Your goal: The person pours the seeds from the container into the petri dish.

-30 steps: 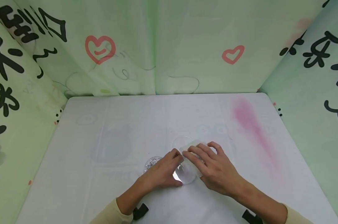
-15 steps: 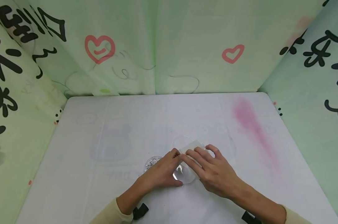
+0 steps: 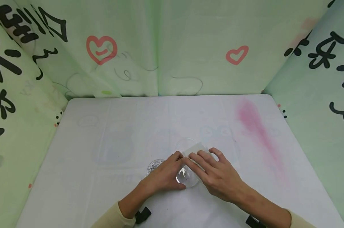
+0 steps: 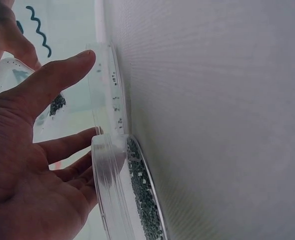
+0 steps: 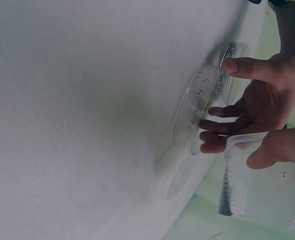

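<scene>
My left hand [image 3: 167,174] steadies a shallow clear round dish [image 3: 189,180] on the table, its thumb at the near rim and fingertips at the far side. A few dark specks lie in that dish in the right wrist view. Above it, my right hand [image 3: 217,174] grips a clear rectangular plastic box [image 5: 267,187], thumb on one wall. The box is tilted, with dark granules [image 5: 226,197] gathered along one corner. Partly covered by my left hand, a second round dish [image 3: 154,166] full of dark and silvery bits [image 4: 143,192] stands on the left.
Behind the box lies a clear round disc [image 3: 184,140], perhaps a lid, flat on the white tabletop [image 3: 126,126]. Pale green curtains [image 3: 172,47] with black writing and red hearts enclose the back and sides. A pink stain [image 3: 254,123] marks the cloth at right.
My right hand has shifted slightly left and the box has turned a little, showing more of its top edge. My left hand and the dishes stay where they were.
</scene>
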A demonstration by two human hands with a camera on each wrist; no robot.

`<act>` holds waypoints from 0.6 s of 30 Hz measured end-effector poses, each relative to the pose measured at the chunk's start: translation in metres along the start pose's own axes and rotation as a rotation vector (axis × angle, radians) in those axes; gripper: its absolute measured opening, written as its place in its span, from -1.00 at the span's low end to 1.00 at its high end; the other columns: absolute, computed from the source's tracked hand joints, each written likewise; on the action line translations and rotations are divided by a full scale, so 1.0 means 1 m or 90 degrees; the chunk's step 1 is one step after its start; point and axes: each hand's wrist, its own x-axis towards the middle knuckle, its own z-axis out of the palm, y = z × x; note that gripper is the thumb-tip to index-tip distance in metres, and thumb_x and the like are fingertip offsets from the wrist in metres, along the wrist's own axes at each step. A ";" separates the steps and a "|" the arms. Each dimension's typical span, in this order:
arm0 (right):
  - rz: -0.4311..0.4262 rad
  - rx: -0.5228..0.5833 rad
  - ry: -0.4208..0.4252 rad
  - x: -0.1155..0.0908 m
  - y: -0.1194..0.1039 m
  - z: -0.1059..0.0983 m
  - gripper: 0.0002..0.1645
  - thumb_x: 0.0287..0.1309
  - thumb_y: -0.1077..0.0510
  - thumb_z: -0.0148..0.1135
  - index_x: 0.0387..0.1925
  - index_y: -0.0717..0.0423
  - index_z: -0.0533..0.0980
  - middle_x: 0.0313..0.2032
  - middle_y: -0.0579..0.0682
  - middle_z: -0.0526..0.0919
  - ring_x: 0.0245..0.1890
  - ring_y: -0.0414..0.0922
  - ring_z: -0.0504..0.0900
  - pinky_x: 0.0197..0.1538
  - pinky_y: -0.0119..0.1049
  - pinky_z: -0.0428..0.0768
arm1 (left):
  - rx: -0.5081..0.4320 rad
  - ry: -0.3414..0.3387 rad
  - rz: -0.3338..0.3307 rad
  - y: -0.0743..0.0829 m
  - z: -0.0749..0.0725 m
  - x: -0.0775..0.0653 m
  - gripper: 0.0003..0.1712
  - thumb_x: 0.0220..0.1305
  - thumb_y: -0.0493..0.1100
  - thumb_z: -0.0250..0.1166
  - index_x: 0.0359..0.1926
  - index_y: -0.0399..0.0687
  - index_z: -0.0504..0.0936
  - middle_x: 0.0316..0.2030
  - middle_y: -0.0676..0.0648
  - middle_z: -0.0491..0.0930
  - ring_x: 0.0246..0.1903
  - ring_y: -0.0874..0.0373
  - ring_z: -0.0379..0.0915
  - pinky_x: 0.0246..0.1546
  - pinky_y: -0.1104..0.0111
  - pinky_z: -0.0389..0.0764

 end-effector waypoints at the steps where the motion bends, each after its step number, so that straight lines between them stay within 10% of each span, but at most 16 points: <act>1: 0.000 -0.001 0.000 0.000 0.000 0.000 -0.42 0.17 0.33 -0.22 0.19 0.11 0.47 -0.01 0.01 0.56 -0.04 -0.01 0.46 0.04 0.07 0.36 | 0.000 0.000 0.000 0.000 0.000 0.000 -0.06 -0.26 0.00 0.60 0.22 0.00 0.38 -0.05 0.04 0.36 -0.09 0.24 0.39 -0.09 0.48 0.51; 18: -0.012 -0.018 -0.012 -0.002 -0.001 0.002 -0.41 0.19 0.34 -0.24 0.21 0.09 0.46 0.01 0.01 0.55 -0.02 0.00 0.47 0.05 0.05 0.36 | -0.004 0.000 0.000 -0.001 0.000 0.000 -0.08 -0.26 0.00 0.61 0.20 0.05 0.41 -0.08 0.06 0.36 -0.11 0.25 0.39 -0.11 0.48 0.52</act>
